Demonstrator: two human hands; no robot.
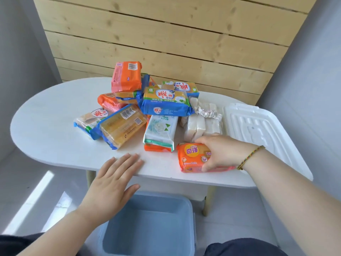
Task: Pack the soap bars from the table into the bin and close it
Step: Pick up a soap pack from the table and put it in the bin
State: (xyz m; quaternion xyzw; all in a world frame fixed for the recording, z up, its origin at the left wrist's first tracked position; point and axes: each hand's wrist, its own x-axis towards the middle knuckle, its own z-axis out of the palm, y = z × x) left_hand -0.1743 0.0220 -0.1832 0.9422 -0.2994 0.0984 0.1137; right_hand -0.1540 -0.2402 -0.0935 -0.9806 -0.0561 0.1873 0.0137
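Right grip [221, 150] clamped on an orange soap bar [191, 156] at the near right of the bench [46, 122], fingers curled over its far side, thumb hooked on the near side; flat on the top or a hair off it, cannot tell. Woven bracelet [249, 157] on that wrist. Left grip [114, 178] spread wide, palm down, fingers straight, holding nothing, tips over the near edge of the bench; touching or hovering, hard to say. Behind both, a loose heap of wrapped bars across the middle: a blue-and-yellow bar [160, 100] on top at centre, a pink-and-orange pack [127, 76] propped high at the far left, a yellow bar with blue ends [121, 126] tilted at the near left, a white-and-green bar [160, 130] lying over another orange one just left of the held bar. Pale white bars in clear wrap [201, 126] just beyond the right knuckles. White lid [254, 126] flat on the right end of the bench, beside those pale bars. Blue bin [191, 218] down on the floor, open-topped, under the near edge and between the two forearms. Pale wooden planks [166, 34] on the far wall.
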